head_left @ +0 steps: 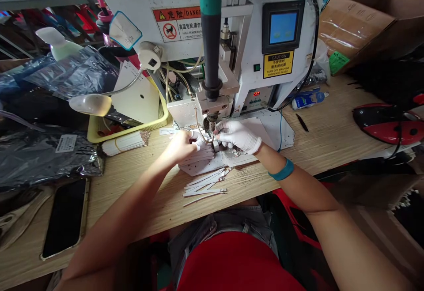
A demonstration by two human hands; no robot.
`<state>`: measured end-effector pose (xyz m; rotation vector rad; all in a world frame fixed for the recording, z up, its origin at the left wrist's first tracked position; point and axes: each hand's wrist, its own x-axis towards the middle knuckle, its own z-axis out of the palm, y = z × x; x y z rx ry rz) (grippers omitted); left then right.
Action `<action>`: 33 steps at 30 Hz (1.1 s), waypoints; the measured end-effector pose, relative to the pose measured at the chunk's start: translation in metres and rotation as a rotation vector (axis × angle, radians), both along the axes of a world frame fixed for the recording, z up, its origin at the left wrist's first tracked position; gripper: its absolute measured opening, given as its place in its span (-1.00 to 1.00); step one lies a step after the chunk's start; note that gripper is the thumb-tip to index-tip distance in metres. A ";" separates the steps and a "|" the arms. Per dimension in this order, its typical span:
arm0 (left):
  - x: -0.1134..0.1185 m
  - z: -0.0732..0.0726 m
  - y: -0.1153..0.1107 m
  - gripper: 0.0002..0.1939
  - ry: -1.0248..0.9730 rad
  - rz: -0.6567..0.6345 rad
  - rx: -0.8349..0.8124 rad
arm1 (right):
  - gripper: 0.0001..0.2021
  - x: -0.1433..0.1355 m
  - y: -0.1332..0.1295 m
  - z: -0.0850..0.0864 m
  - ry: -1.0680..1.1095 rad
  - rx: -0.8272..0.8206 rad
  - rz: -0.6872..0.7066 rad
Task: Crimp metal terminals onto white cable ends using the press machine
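My left hand (185,144), with white covers on some fingertips, is closed in a pinch just left of the machine's tip (212,125). My right hand (239,136) wears a white glove and pinches close to the same tip from the right. What either hand holds is too small and hidden to make out. Beneath my left hand lie thin white strips (200,155) on the machine's white base plate (202,167). More loose white strips with small end pieces (205,183) lie on the table in front. Small metal-looking pieces (236,152) are under my right hand.
The white machine (245,88) with a screen (283,27) rises ahead. At left are a lamp (91,104), a yellow basket (129,131), a banded strip bundle (126,143), plastic bags (49,158) and a phone (65,218). A cardboard box (357,26) and a red-black device (387,123) are right.
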<state>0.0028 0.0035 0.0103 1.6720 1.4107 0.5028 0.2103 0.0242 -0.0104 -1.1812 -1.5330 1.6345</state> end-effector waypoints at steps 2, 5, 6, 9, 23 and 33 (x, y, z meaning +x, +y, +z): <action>-0.001 -0.002 0.001 -0.85 0.009 -0.028 -0.029 | -0.90 0.000 0.001 -0.002 0.007 0.006 0.003; -0.002 -0.003 0.002 -0.85 0.006 -0.033 -0.045 | -0.89 0.000 0.002 -0.004 0.030 -0.008 0.006; -0.002 -0.003 0.002 -0.87 0.003 -0.034 -0.051 | -0.89 0.000 0.002 -0.004 0.040 -0.019 0.007; -0.002 -0.002 0.002 -0.92 0.002 -0.020 -0.053 | -0.89 0.001 0.002 -0.004 0.048 -0.018 0.013; -0.007 -0.005 0.007 -0.94 0.021 -0.050 -0.044 | -0.83 0.001 0.000 -0.002 0.085 -0.038 -0.001; -0.006 -0.005 0.005 -0.86 -0.024 -0.047 -0.058 | -0.87 -0.001 -0.001 -0.004 0.083 -0.010 -0.026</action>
